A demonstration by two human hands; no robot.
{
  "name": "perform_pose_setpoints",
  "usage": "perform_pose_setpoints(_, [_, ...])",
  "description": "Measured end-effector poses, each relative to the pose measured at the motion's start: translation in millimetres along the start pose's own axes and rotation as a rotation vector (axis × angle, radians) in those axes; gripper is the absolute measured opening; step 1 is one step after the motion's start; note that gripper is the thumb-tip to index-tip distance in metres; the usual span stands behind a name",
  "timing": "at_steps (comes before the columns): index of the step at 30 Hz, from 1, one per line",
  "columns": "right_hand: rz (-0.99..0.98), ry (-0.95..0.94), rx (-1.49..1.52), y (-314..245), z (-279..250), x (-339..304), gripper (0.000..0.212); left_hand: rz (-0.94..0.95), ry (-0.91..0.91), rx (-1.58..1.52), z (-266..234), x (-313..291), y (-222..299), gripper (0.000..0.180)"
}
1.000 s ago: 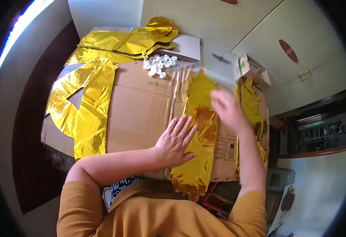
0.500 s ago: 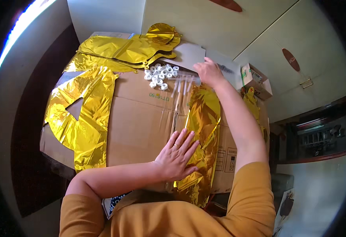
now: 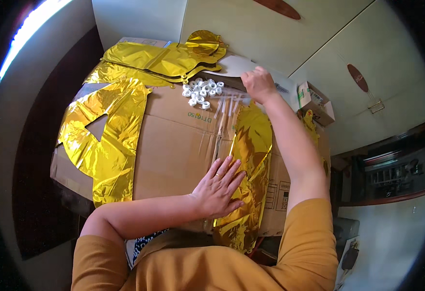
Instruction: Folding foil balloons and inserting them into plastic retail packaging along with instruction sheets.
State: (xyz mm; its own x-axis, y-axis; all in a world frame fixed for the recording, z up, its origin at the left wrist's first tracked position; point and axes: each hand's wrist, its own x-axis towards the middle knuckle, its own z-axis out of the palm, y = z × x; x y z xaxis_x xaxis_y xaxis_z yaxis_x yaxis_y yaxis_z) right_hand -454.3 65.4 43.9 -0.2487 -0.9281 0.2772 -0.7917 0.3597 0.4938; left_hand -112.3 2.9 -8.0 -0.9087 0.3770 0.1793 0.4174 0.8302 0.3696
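My left hand (image 3: 218,189) lies flat, fingers spread, on a long gold foil balloon (image 3: 253,131) and on the cardboard beside it. At the far end of that balloon, my right hand (image 3: 259,86) is closed at the near edge of a white sheet (image 3: 232,65). The sheet's edge is raised, with a dark gap under it; the fingertips are hidden. Left of this hand are several clear straws (image 3: 228,104) and a heap of small white ribbon rolls (image 3: 200,92). A larger flat gold foil balloon (image 3: 118,136) with a triangular hole spreads over the left side.
All this rests on a large brown cardboard box (image 3: 173,145). More gold foil balloons (image 3: 159,58) are stacked at the far left, and another (image 3: 310,126) lies right of my forearm. A small open box (image 3: 316,103) stands at the far right, against pale cabinet doors (image 3: 338,63).
The white sheet's near edge has risen, opening a dark gap beneath it. My right hand has closed more tightly there. The left hand stays flat on the balloon.
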Motion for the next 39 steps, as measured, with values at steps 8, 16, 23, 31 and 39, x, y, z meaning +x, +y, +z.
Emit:
perform_pose_setpoints(8, [0.025,-0.019,-0.024,3.6,-3.4,-5.9,0.011,-0.015,-0.008,-0.02,-1.6,-1.6,1.2,0.078])
perform_pose_setpoints(16, [0.051,0.247,-0.137,22.0,-86.1,-40.6,0.009,0.006,0.041,-0.056,2.5,-2.6,0.1,0.082])
perform_pose_setpoints(23, [0.882,0.636,0.665,-67.3,-190.4,-162.1,0.012,-0.031,0.135,-0.344,-1.6,-3.1,-11.1,0.074])
perform_pose_setpoints(31, [1.543,0.525,2.11,-246.7,-202.4,-234.8,0.032,0.005,0.555,-0.541,-49.9,-34.5,4.4,0.049])
perform_pose_setpoints(39, [1.281,-0.025,2.101,-246.3,-226.6,-270.1,0.026,0.202,0.145,-0.213,-16.2,-31.8,-13.3,0.034])
